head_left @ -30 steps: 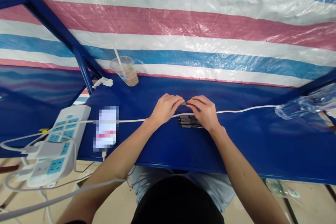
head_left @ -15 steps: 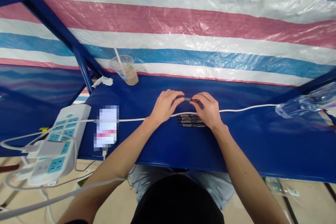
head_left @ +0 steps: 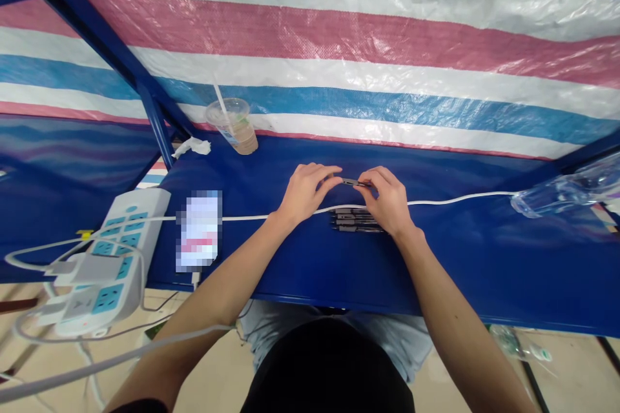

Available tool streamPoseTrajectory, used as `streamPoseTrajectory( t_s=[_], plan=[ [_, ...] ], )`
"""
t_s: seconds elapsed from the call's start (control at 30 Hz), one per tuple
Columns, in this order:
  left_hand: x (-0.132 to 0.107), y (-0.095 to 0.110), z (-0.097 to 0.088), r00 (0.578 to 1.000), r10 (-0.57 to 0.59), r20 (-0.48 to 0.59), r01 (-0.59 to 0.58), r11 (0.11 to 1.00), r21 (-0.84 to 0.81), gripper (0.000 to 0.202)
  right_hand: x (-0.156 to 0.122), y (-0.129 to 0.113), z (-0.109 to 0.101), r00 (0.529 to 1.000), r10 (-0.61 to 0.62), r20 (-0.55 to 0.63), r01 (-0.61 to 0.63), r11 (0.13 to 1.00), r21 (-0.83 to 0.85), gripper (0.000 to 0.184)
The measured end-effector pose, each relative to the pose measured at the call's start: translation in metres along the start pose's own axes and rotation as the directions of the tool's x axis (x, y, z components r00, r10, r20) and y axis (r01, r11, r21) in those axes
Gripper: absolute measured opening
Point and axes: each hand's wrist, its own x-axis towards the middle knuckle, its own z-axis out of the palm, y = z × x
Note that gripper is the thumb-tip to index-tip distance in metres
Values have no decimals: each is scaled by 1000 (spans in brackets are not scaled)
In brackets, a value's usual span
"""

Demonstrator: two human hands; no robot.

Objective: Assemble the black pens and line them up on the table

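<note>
A dark pen is held above the blue tabletop between my hands. My right hand pinches its right part between thumb and fingers. My left hand is at the pen's left end, thumb and forefinger slightly apart with nothing visible between them. Whether the thumb tip touches the pen is hard to make out. Several black pens lie side by side below my hands, their right ends partly covered by my right hand. A white cable runs across the table beneath both hands.
On the left are a phone with a blurred screen and a white power strip with plugs and cables. A plastic cup with a straw and a crumpled tissue are at the back. A clear bottle lies at right.
My left thumb and forefinger have parted and come off the pen. The pen has shifted slightly right, still in my right hand. The view has moved a little.
</note>
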Motion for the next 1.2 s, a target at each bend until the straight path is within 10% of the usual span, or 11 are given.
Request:
streamPoseTrajectory(
  t_s=[1.2],
  plan=[
    [1,-5,4,997,39,62,-38,999,-11,44,-3,3,5,999,25,-23,-24,1000,5,11]
  ],
)
